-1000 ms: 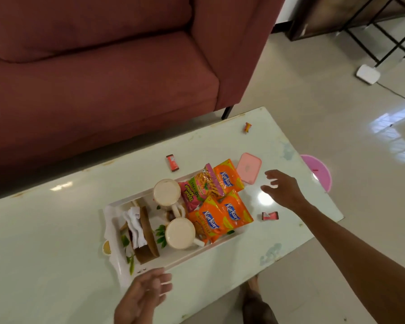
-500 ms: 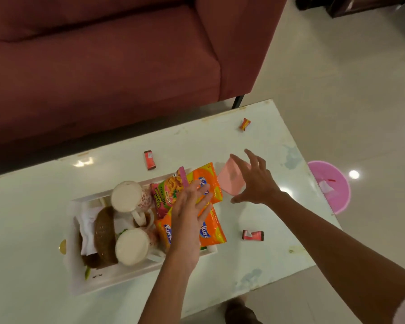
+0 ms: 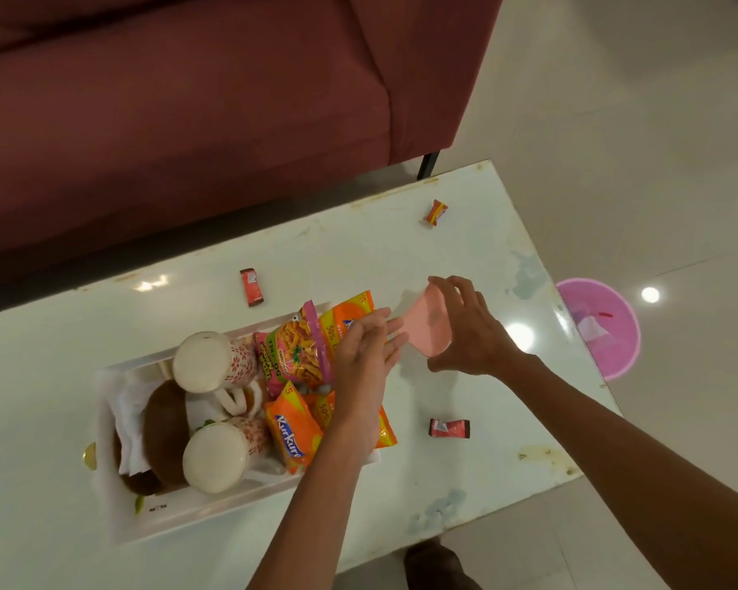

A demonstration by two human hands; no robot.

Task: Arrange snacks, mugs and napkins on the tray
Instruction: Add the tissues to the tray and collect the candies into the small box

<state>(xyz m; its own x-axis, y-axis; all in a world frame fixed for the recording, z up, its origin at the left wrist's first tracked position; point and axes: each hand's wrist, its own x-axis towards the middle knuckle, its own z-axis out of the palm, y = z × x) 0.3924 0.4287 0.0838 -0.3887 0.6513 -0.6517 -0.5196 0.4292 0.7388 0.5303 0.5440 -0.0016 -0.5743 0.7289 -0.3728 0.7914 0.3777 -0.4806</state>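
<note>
A white tray (image 3: pixel 154 513) lies on the pale table (image 3: pixel 52 334). It holds two upside-down mugs (image 3: pixel 207 361) (image 3: pixel 216 457), a brown basket (image 3: pixel 165 423) on white napkins (image 3: pixel 126 419), and several snack packets: a pink one (image 3: pixel 292 355) and orange ones (image 3: pixel 292 432). My right hand (image 3: pixel 465 330) grips a flat pink lid-like piece (image 3: pixel 429 330) lifted just right of the tray. My left hand (image 3: pixel 365 364) hovers over the packets, fingers apart, its fingertips touching the pink piece's left edge.
Three small wrapped candies lie loose on the table (image 3: pixel 251 287) (image 3: pixel 436 212) (image 3: pixel 449 428). A dark red sofa (image 3: pixel 188 100) stands behind the table. A pink bin (image 3: pixel 599 327) sits on the floor past the table's right edge.
My right hand has closed on the pink piece and lifted it off the table. My left hand has slid right across the packets to meet it. The view has tilted down.
</note>
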